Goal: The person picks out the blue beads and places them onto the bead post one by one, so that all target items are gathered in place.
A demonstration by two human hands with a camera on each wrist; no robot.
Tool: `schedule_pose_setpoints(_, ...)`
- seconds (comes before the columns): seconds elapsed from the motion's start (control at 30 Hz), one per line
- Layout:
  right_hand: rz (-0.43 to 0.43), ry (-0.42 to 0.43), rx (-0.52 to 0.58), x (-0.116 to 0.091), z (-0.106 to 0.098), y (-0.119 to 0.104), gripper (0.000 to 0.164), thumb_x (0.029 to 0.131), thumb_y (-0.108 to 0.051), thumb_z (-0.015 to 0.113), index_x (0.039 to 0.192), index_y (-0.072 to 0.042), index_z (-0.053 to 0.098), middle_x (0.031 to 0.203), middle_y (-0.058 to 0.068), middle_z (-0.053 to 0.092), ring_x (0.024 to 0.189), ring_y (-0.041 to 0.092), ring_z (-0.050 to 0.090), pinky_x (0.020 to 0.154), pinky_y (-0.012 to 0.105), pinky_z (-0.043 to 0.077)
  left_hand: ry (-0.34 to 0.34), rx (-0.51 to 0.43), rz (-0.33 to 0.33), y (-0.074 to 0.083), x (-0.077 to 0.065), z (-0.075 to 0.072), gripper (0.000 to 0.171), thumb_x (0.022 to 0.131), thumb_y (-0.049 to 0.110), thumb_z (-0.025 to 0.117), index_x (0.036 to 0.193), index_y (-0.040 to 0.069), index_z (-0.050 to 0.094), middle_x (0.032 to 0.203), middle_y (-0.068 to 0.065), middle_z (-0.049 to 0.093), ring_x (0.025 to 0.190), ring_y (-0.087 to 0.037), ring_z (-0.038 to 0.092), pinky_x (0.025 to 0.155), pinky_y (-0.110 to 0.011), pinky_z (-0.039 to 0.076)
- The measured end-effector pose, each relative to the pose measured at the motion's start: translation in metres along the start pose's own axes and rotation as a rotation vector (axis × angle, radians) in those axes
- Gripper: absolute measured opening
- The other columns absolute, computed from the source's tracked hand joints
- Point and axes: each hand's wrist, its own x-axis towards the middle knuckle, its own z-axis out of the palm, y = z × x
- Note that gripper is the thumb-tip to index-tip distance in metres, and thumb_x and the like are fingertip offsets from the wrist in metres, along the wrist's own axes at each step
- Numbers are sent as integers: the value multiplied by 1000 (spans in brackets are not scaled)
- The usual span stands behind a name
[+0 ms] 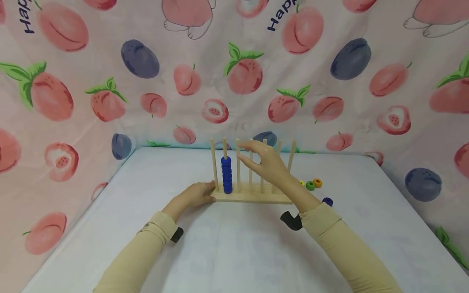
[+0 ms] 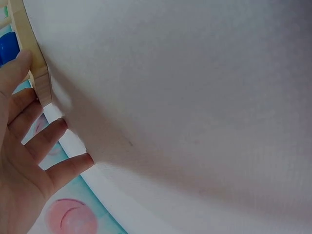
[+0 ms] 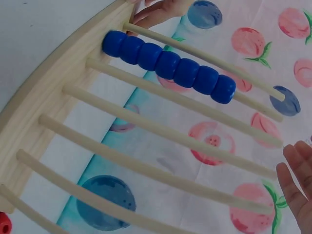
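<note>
A wooden peg abacus (image 1: pixel 253 198) stands upright on the table, with several pegs along its base. Blue beads (image 1: pixel 226 175) are stacked on the second peg from the left and leave its top bare. My left hand (image 1: pixel 198 194) holds the left end of the base; in the left wrist view its thumb (image 2: pixel 22 61) lies over the wood and two fingers go behind the end. Around the top of the third peg, my right hand (image 1: pixel 269 162) is raised with thumb and forefinger apart and no bead between them. In the right wrist view its fingers (image 3: pixel 295 180) show beside the peg tips.
Right of the abacus lie loose beads: a green bead (image 1: pixel 310 186), an orange bead (image 1: pixel 317 182), a partly hidden yellow one and a dark blue bead (image 1: pixel 327 201) by the right sleeve. A fruit-patterned cloth (image 1: pixel 220 81) hangs behind the white table (image 1: pixel 234 248).
</note>
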Motion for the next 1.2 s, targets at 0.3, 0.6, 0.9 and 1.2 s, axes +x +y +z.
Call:
schedule_pose_setpoints(0.3,75,-25,-7,-27,-7,14,29,87,-13,68,111,1,66,106,16,69,97,27,65,82,42,55,20,21,41,-3,-2,2,55,89,23,65,134,-4,48,139,-22,46,123,-40,50,105,-49,41)
schedule_pose_setpoints(0.6,81,-86,77,-52,-24,33,31,83,-4,70,113,2,65,110,15,69,95,27,65,81,39,56,16,17,41,-2,-3,5,55,90,23,64,135,-3,47,140,-22,45,124,-40,49,105,-49,41)
schedule_pose_setpoints(0.9,49,-116,91,-78,-38,48,38,78,1,72,115,1,63,103,14,71,91,24,65,78,37,56,15,20,36,-1,1,4,56,91,24,63,137,-2,45,143,-20,42,127,-39,47,107,-49,39)
schedule_pose_setpoints(1.2,137,-151,33,-100,-45,55,38,76,-5,76,112,-3,66,105,11,71,94,26,65,81,38,56,8,11,35,-2,2,4,55,91,23,63,136,-3,46,142,-20,43,127,-39,47,106,-49,39)
